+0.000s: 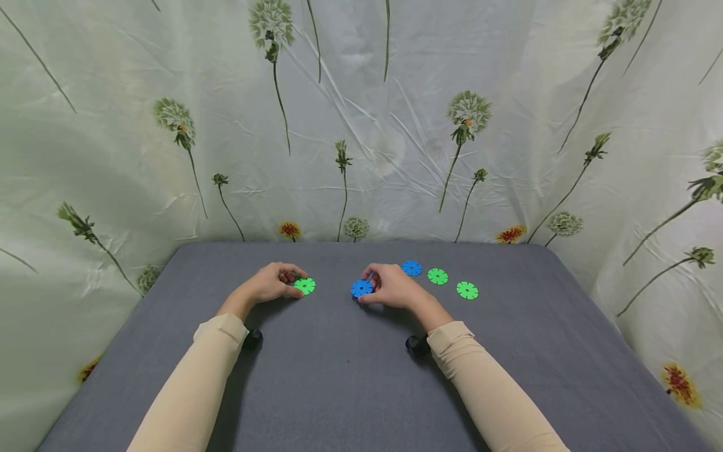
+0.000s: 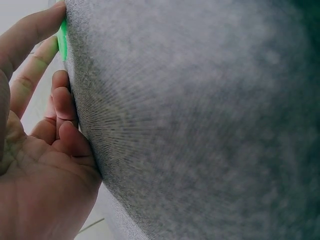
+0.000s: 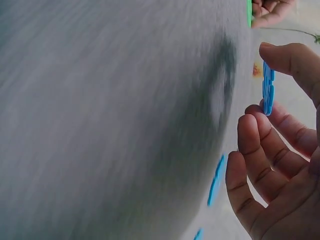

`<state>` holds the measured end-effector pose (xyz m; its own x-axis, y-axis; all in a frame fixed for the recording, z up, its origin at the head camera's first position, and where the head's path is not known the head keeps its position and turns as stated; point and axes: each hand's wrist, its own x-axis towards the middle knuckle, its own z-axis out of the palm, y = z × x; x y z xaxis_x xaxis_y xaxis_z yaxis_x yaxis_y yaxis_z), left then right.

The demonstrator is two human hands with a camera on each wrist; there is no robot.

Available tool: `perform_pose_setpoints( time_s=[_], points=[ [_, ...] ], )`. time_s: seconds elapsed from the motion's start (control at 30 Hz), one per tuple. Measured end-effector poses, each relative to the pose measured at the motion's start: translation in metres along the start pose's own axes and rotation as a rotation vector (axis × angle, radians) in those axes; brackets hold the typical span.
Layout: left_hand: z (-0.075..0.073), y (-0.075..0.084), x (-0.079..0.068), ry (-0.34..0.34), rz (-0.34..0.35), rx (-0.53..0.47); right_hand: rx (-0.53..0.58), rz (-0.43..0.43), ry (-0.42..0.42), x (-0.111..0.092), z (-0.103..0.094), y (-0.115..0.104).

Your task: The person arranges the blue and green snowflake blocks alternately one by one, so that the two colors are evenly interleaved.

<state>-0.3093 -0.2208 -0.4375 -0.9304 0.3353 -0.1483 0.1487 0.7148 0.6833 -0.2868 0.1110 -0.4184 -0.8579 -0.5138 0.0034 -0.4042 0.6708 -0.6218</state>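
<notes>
Grey cloth point(image 1: 339, 389); blue disc point(image 3: 268, 92) between right-hand fingers point(image 3: 295, 131).

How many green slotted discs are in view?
3: one green slotted disc pinched by the left hand; a second and third on the gray cloth, right of the right hand. Hands could hide others.

A person's left hand point(image 1: 265, 284) holds a notched green disc point(image 1: 308, 287) between thumb and fingers above a grey table point(image 1: 333, 389). The right hand point(image 1: 395, 286) pinches a blue disc point(image 1: 357, 290). Just beyond that hand, another blue disc point(image 1: 415, 269) and two more green ones, a middle disc point(image 1: 433, 277) and an end disc point(image 1: 472, 290), lie in a slanting row. Beige sleeves point(image 1: 186, 383) cover both forearms, with a black object at each cuff. Behind hangs a pale curtain point(image 1: 390, 169) printed with dandelions.
</notes>
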Motion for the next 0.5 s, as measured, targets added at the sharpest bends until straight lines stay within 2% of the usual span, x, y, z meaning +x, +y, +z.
perform_pose_setpoints(
  time_s=[0.5],
  points=[
    [0.001, -0.001, 0.001, 0.009, -0.003, 0.0, 0.036, 0.01, -0.059, 0.042, 0.028, -0.023]
  ],
)
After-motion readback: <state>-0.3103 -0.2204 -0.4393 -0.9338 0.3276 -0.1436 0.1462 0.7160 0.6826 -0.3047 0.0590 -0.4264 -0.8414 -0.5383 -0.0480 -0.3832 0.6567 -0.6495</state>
